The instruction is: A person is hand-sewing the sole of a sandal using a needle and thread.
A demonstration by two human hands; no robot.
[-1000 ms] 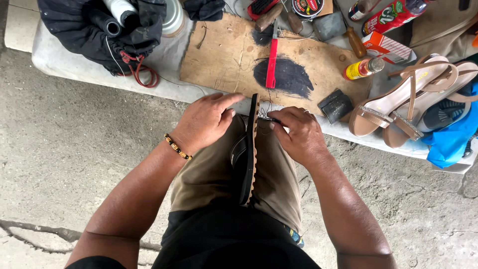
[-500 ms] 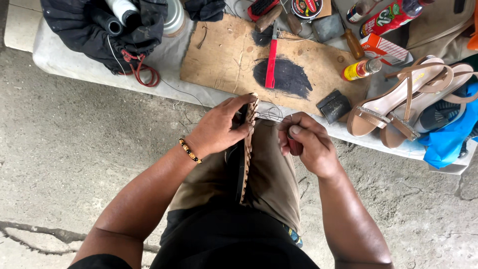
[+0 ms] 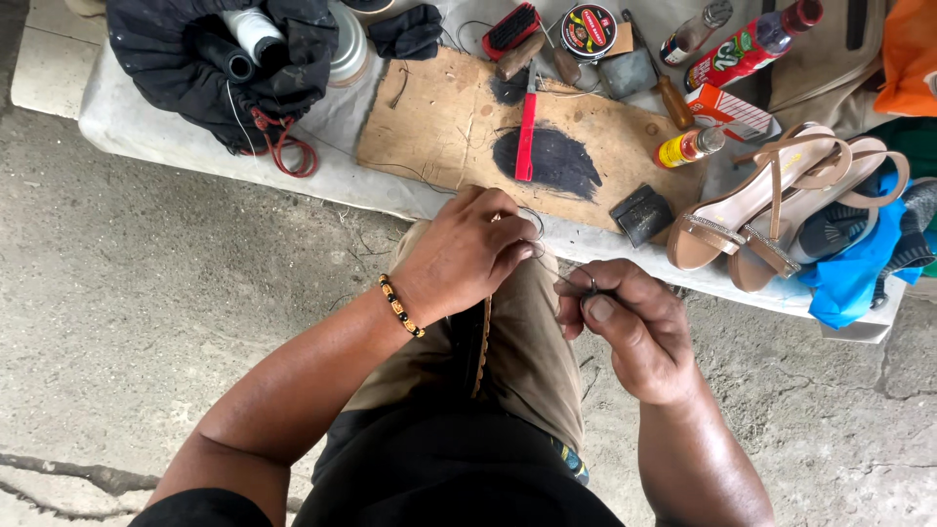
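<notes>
A sandal (image 3: 480, 342) is held on edge over the person's knee, near the bench (image 3: 195, 146), seen from above. The left hand (image 3: 467, 252), with a beaded bracelet (image 3: 400, 305) at its wrist, is wrapped over the far end of the sandal, fingers curled around it. The right hand (image 3: 632, 327) is closed just to the right, thumb and forefinger pinching a thin metal needle (image 3: 578, 285) with thread (image 3: 532, 229) running back toward the sandal. On the far bench a wooden board (image 3: 439, 127) with a black stain is laid, a red-handled tool (image 3: 526, 127) resting on it. To the right, tan high-heeled sandals (image 3: 771, 210) lie on blue cloth (image 3: 849, 283), beside a small yellow bottle (image 3: 688, 146). To the left, a dark bag (image 3: 195, 68) holding thread spools (image 3: 256, 31) is seen.
</notes>
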